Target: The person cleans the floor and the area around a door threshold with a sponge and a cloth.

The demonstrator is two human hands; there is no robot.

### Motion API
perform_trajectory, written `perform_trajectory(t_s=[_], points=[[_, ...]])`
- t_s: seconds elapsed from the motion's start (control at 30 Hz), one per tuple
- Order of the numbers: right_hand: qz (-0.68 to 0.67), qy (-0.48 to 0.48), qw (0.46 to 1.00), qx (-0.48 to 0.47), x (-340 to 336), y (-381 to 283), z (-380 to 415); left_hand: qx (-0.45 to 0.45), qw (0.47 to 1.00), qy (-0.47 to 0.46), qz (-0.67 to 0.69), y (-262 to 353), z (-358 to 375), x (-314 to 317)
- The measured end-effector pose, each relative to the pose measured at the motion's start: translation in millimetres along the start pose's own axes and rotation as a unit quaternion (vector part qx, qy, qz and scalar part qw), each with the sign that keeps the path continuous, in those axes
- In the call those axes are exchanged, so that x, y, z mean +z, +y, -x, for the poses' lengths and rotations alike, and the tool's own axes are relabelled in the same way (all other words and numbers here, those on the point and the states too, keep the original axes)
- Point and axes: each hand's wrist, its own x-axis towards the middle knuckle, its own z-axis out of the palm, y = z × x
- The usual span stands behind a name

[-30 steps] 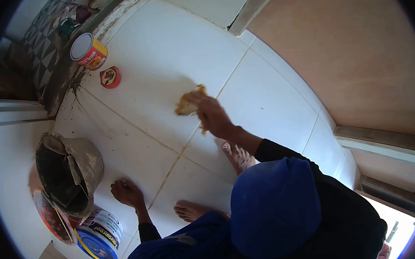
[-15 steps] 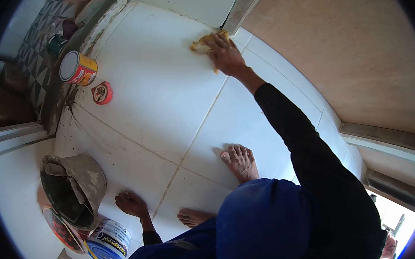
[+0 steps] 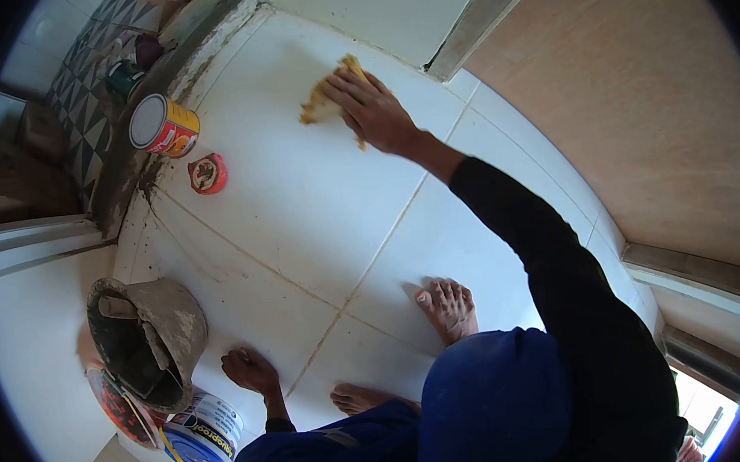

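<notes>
My right hand (image 3: 372,115) presses a crumpled yellowish cloth (image 3: 320,106) against the white tiled floor (image 3: 299,202), near the wall at the top. The fingers lie over the cloth, and its ragged edges stick out around them. Low in the view, my left hand (image 3: 251,372) is closed, with its fingers curled down by the floor beside the bucket. Its palm side is hidden, and nothing shows in it. Left of the cloth stand a red and yellow tin (image 3: 165,127) and a small red round lid-like piece (image 3: 208,174) with a stained inside.
A dirty, cement-crusted bucket (image 3: 179,317) leans at the left. Beneath it are a red-stained container (image 3: 118,407) and a blue-lidded Aquaproof pail (image 3: 200,444). A rough doorway sill (image 3: 195,63) runs along the upper left; a wooden door panel (image 3: 626,84) bounds the right.
My right hand has slid the cloth left across the tiles, away from the door frame corner. The whole view has shifted slightly; my left hand stays by the bucket.
</notes>
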Motion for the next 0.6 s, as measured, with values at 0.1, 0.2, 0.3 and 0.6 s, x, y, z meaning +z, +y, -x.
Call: perform_trajectory(t_s=[0.1, 0.2, 0.3, 0.6], points=[[0.031, -0.024, 0.999, 0.008, 42, 51, -81, 0.007, 1.0, -0.009, 0.005, -7, 1, -3], [0.052, -0.149, 0.981, 0.11, 63, 87, -81, 0.031, 0.999, -0.007, 0.019, -8, -1, 2], [0.035, -0.083, 0.994, 0.067, 40, 82, -23, 0.016, 1.0, 0.006, 0.013, -7, 2, 3], [-0.009, -0.006, 0.976, 0.215, -134, 57, 214, 0.034, 0.999, 0.024, -0.029, -11, 1, 14]])
